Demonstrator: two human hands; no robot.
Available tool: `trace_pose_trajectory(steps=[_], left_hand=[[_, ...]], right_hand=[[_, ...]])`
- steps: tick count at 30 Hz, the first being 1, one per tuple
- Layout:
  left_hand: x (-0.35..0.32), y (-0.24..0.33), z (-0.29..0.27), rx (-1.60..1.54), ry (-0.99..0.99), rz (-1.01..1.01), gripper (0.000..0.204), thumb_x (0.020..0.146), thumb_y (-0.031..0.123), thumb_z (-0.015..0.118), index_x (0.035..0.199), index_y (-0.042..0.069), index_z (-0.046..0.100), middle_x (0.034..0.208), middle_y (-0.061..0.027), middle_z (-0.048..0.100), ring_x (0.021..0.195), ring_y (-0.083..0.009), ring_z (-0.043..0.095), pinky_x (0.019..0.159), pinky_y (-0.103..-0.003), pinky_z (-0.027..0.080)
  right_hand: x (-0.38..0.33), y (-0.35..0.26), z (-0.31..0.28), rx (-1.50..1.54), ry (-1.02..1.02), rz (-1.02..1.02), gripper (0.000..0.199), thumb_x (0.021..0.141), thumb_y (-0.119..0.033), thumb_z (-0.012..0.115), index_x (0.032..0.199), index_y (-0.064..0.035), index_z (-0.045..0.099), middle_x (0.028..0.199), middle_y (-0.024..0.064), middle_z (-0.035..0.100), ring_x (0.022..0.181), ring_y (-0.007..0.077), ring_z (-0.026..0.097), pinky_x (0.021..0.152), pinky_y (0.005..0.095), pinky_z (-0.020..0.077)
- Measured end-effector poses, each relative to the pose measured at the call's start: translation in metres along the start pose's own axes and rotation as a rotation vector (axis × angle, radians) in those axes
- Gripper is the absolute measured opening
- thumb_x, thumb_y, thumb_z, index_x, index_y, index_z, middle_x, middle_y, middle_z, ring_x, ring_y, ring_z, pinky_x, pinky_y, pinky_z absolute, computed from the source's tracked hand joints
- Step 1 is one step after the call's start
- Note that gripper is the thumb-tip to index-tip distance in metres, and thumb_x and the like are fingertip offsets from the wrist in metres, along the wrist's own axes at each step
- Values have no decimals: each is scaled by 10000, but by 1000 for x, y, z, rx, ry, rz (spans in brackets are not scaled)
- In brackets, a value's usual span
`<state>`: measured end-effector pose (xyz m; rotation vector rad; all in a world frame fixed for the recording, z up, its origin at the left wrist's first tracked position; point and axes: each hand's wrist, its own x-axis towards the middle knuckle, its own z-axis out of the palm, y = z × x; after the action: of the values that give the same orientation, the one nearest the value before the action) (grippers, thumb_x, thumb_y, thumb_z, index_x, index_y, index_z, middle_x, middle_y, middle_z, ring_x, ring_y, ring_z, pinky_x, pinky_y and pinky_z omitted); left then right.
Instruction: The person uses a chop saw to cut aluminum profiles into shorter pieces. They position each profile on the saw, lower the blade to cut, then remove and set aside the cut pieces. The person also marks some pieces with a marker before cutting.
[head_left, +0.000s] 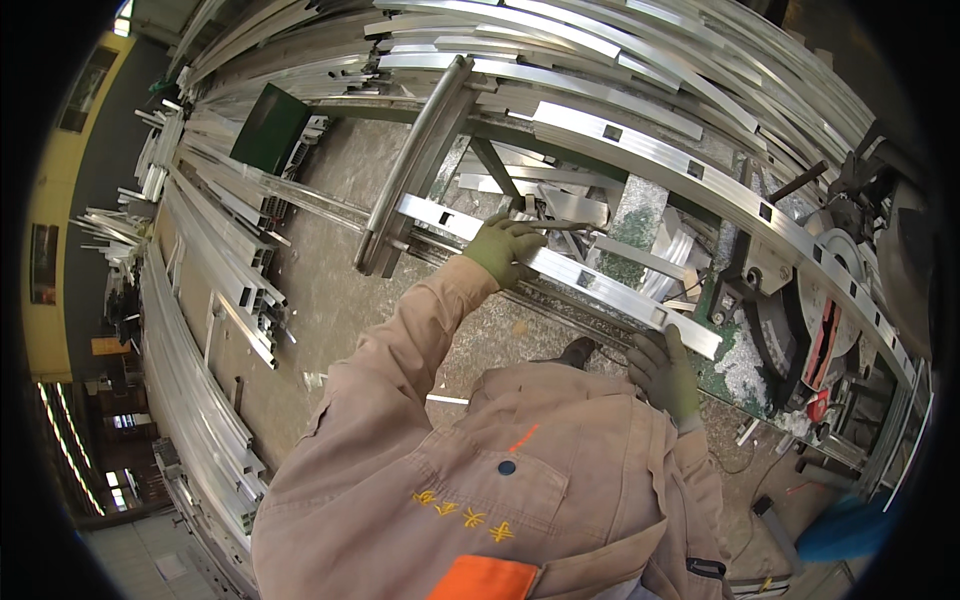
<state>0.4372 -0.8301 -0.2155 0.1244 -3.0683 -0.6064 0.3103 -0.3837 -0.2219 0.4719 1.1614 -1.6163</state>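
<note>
Two gloved hands [496, 252] on silvery bar [622, 298], right one [663, 374] near its end.

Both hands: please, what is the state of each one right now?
Left hand: closed over the bar.
Right hand: against the bar's near edge; whether it grips cannot be told.

The bar [622, 297] under your left glove [503, 252] is smooth, bright metal with a satin gloss, like the longer bar [655, 152] beyond it. That glove and your right glove [664, 377] look like matt cloth. Your jacket [350, 430] is creased, matt cloth; the floor [345, 185] looks rough and dull.
</note>
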Motion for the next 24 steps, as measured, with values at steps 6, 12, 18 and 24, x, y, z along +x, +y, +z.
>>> trace_pose_trajectory(steps=[6,12,18,24], left_hand=[[8,-29,16,39,-56,28,730,839,229,984,1545,235,798,1448,-137,836,1395,-433,741,1327,-644,465],[22,18,-12,224,-175,-107,1064,779,440,1073,1725,207,645,1610,-134,772,1608,-397,624,1427,-664,353],[123,156,-32,51,323,317,625,893,414,1019,1399,108,817,1429,-145,835,1359,-423,756,1250,-596,534],[271,282,-16,77,460,473,647,898,414,1015,1430,110,805,1536,-142,789,1447,-415,722,1266,-577,535]], right_hand=[[5,-4,11,-106,46,-74,862,1215,-714,604,1685,9,601,1649,195,748,1434,368,733,1227,507,585],[-34,-16,8,-57,89,-139,572,1227,-515,707,1528,-28,694,1336,91,827,1056,194,798,911,364,661],[-86,-26,-1,-144,159,-228,485,1241,-438,709,1499,-28,734,1312,94,836,1091,187,807,948,360,664],[-119,-50,-41,-211,277,-439,472,1236,-429,722,1451,-10,757,1293,89,842,1065,175,800,943,340,652]])
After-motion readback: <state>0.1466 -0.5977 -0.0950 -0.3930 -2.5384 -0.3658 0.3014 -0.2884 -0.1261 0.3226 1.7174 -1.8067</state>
